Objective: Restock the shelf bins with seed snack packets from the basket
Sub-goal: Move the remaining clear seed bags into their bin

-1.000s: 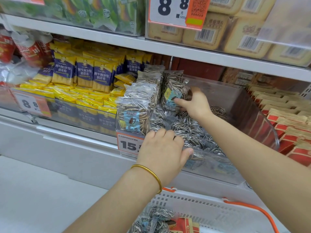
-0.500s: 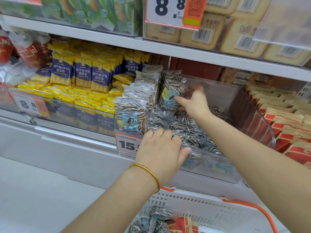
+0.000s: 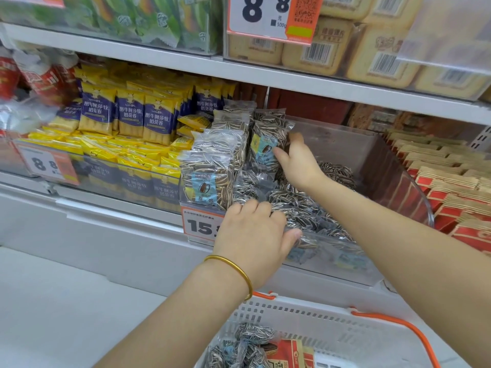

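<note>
Right hand [image 3: 299,166]: we see it pinching an upright sunflower seed packet [image 3: 267,139], thumb on the blue label, fingers behind it.
Left hand [image 3: 255,235]: its fingers curl over the front rim of the clear bin [image 3: 372,166] and down among the lying packets [image 3: 297,205], with the thumb on the outside wall. We cannot tell whether it grips a packet.
Held packet: at the back left of the bin, just beside the standing row [image 3: 210,176].
Bin floor: loose seed packets lie flat in a heap on the right.
Basket [image 3: 332,330]: white with orange handles, below the shelf. A few basket packets [image 3: 252,335] lie in its near corner.
Wrist: a gold bangle [image 3: 239,269] is on the left arm.
Price tag [image 3: 202,224]: on the bin front, partly behind the left hand.
Neighbours: yellow-and-blue packets [image 3: 132,115] to the left, red packets [image 3: 451,187] to the right.
</note>
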A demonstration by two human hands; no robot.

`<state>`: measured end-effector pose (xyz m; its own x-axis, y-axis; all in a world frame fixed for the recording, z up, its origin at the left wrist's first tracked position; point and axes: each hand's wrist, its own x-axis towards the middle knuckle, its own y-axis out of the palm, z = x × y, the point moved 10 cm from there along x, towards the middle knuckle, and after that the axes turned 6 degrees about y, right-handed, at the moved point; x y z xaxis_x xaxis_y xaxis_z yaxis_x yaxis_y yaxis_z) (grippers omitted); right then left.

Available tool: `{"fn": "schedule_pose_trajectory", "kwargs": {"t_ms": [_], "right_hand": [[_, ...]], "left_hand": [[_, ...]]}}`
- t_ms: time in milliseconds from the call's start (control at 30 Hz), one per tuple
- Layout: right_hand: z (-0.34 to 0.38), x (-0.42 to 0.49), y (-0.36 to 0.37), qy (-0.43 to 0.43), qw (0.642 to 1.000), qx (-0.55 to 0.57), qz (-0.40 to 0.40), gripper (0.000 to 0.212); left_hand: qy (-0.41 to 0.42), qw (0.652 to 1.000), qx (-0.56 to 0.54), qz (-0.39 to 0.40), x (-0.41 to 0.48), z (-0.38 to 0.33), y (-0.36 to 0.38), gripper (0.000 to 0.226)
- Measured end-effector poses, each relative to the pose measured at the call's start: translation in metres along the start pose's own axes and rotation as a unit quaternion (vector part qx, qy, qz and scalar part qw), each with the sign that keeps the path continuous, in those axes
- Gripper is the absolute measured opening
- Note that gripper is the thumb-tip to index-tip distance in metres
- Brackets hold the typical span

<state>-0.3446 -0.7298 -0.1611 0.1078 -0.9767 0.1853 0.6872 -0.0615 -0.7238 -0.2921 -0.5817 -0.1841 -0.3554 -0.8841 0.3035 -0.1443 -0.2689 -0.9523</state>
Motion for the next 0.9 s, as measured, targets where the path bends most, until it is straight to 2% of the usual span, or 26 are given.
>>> {"fn": "schedule_pose_trajectory", "kwargs": {"t_ms": [100, 267, 433, 633, 767, 900], "right_hand": [[-0.001, 0.002, 0.003, -0.003, 1.0, -0.011, 0.012, 0.044], [-0.008, 0.0, 0.007, -0.009, 0.996, -0.083, 0.0, 0.034], [-0.014, 0.0, -0.001, 0.015, 1.0, -0.024, 0.005, 0.041], [-0.018, -0.003, -0.019, 0.029, 0.999, -0.012, -0.007, 0.048], [-0.012, -0.021, -0.042, 0.009, 0.999, 0.02, -0.025, 0.037], [-0.009, -0.049, -0.056, -0.027, 0.999, 0.043, -0.008, 0.033]], "left_hand": [[0.0, 1.0, -0.006, -0.004, 0.0, 0.0, -0.001, 0.089], [0.001, 1.0, -0.01, -0.01, -0.001, 0.0, -0.003, 0.087], [0.002, 1.0, -0.011, -0.009, -0.001, 0.0, -0.003, 0.088], [0.005, 1.0, -0.001, 0.015, 0.0, 0.0, -0.002, 0.087], [0.005, 1.0, 0.003, 0.021, -0.002, -0.001, -0.009, 0.067], [0.023, 0.998, 0.008, -0.058, -0.016, -0.016, -0.026, 0.045]]}}
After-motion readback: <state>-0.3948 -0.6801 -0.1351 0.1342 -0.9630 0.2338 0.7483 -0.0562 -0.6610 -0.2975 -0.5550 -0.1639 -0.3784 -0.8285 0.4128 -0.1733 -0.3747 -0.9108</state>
